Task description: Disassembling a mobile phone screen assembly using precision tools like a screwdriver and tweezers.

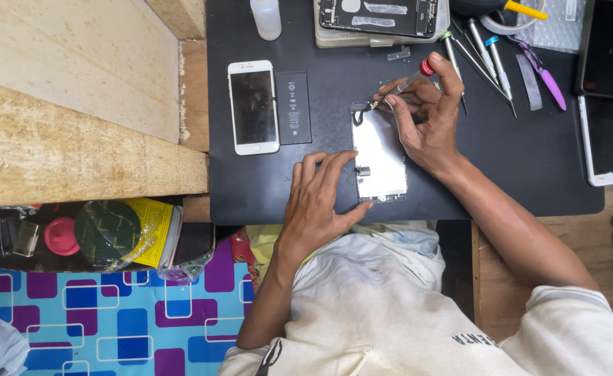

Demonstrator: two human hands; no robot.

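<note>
Under the right hand [428, 118], which is gripping a red-capped precision screwdriver [407, 82], the left hand [320, 198] is pressing flat on the phone screen assembly [379, 157]; keeping the tip upright avoids slipping.

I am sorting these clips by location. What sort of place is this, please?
Most likely a phone repair bench. On a black work mat lie an opened phone, a loose battery and several small screwdrivers; the right hand holds another over a screen panel.

Shiny bare metal phone panel [379, 154] lies on a matt black mat [515, 160] beside rough, pale wood [77, 90].
</note>
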